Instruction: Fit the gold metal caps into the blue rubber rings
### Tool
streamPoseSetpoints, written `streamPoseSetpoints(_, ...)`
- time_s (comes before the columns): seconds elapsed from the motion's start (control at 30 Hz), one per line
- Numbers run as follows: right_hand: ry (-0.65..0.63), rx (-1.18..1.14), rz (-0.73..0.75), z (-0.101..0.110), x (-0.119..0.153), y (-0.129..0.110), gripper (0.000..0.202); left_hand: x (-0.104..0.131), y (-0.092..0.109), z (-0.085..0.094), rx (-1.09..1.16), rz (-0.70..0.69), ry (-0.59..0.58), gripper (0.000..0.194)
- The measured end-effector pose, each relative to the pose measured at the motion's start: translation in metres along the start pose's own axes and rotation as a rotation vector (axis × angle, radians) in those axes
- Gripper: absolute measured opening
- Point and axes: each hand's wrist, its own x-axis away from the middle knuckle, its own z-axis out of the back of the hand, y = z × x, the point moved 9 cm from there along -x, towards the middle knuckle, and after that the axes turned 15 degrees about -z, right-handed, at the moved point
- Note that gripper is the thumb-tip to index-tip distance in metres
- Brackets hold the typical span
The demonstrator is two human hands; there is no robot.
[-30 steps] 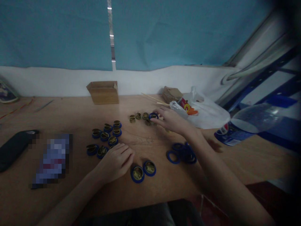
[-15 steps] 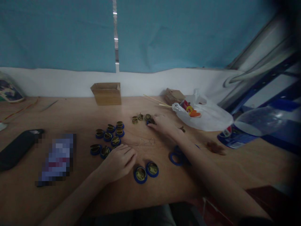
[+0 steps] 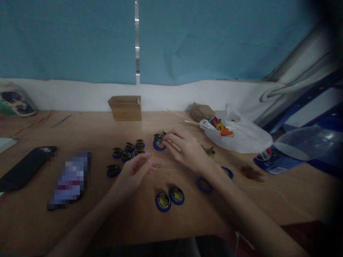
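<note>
My right hand (image 3: 189, 151) pinches a blue ring (image 3: 155, 146) with brass-coloured metal inside it, tilted up off the table. Just behind it stand small brass clips (image 3: 163, 134), partly hidden by the ring and fingers. My left hand (image 3: 132, 173) is lower and to the left, thumb and fingers pressed together; whatever may be between them is too faint to make out. Beside and behind it sits a group of several blue rings fitted with brass clips (image 3: 127, 156), some covered by the hand. Nearer me lie two more blue-rimmed brass discs (image 3: 163, 201).
Bare blue rings (image 3: 205, 185) lie beneath my right forearm. A white plastic bag (image 3: 241, 134) and large bottle (image 3: 284, 153) stand right. At the back is an open cardboard box (image 3: 126, 109). Left are a black case (image 3: 26, 169) and a blurred-out packet (image 3: 70, 180).
My right hand has lifted the blue ring and brought it slightly left and towards me. The left hand has turned and risen, its fingers now pointing towards the ring. The view has shifted slightly.
</note>
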Motion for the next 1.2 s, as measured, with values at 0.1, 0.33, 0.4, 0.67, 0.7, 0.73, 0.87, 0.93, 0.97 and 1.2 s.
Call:
streamPoseSetpoints(0.1,0.030,-0.131,0.109,0.004,0.018,-0.026,0.021,0.002,-0.008,-0.006,0.288,0.146,-0.001,0.035)
streamPoseSetpoints(0.33,0.008,-0.320,0.097,-0.001,0.023,-0.027,0.018,0.001,-0.008,-0.008,0.432,0.170,0.060,0.036)
streamPoseSetpoints(0.4,-0.006,-0.388,0.094,-0.002,0.020,-0.027,0.016,0.000,-0.011,-0.008,0.411,0.187,0.080,0.036)
streamPoseSetpoints(0.67,-0.099,-0.745,-0.369,-0.040,0.018,0.016,0.018,-0.001,-0.012,-0.002,0.294,0.126,0.074,0.032)
streamPoseSetpoints(0.7,-0.168,-0.789,-0.378,-0.047,0.020,0.015,0.020,-0.001,-0.011,-0.001,0.267,0.112,0.065,0.032)
streamPoseSetpoints(0.73,-0.233,-0.835,-0.372,-0.054,0.021,0.013,0.021,-0.001,-0.010,0.000,0.236,0.099,0.057,0.032)
streamPoseSetpoints(0.87,-0.343,-0.967,-0.357,-0.063,0.028,0.005,0.021,-0.003,-0.007,0.003,0.112,0.053,0.036,0.028)
streamPoseSetpoints(0.93,-0.337,-0.998,-0.383,-0.064,0.031,0.005,0.020,-0.003,-0.005,0.001,0.085,0.038,0.019,0.027)
streamPoseSetpoints(0.97,-0.326,-1.007,-0.394,-0.065,0.032,0.006,0.019,-0.003,-0.004,0.000,0.082,0.034,0.009,0.026)
streamPoseSetpoints(1.2,-0.258,-1.027,-0.460,-0.065,0.033,0.012,0.013,-0.001,0.002,-0.004,0.052,0.034,-0.034,0.026)
